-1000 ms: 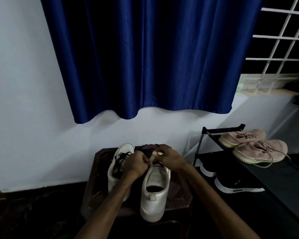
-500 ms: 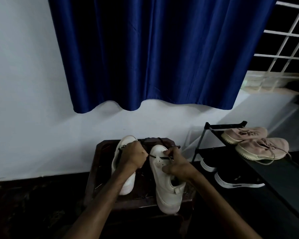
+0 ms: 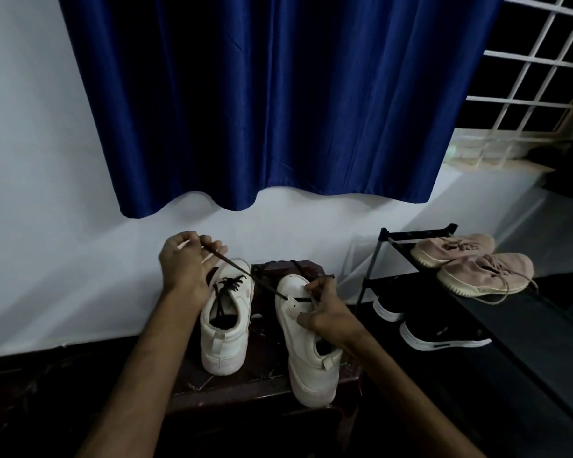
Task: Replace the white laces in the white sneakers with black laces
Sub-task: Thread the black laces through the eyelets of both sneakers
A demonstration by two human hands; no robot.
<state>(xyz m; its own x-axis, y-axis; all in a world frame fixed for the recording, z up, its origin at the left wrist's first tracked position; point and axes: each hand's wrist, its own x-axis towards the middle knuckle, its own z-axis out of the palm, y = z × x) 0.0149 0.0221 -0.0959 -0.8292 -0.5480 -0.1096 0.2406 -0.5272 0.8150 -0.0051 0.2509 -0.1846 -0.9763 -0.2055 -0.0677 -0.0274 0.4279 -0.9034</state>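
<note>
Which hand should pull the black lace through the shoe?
Probably left: the left hand pinches the taut black lace above the sneaker, while the right hand steadies that sneaker.

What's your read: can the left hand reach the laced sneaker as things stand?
Probably yes. The left hand hovers at the toe of the laced sneaker, nothing between them. But it pinches the black lace pulled taut from the other sneaker, so it would likely have to let go first.

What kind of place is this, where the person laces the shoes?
Probably a room in a home, perhaps near the entrance: a shoe rack with pink sneakers, a blue curtain on the white wall, and a window with a grille.
</note>
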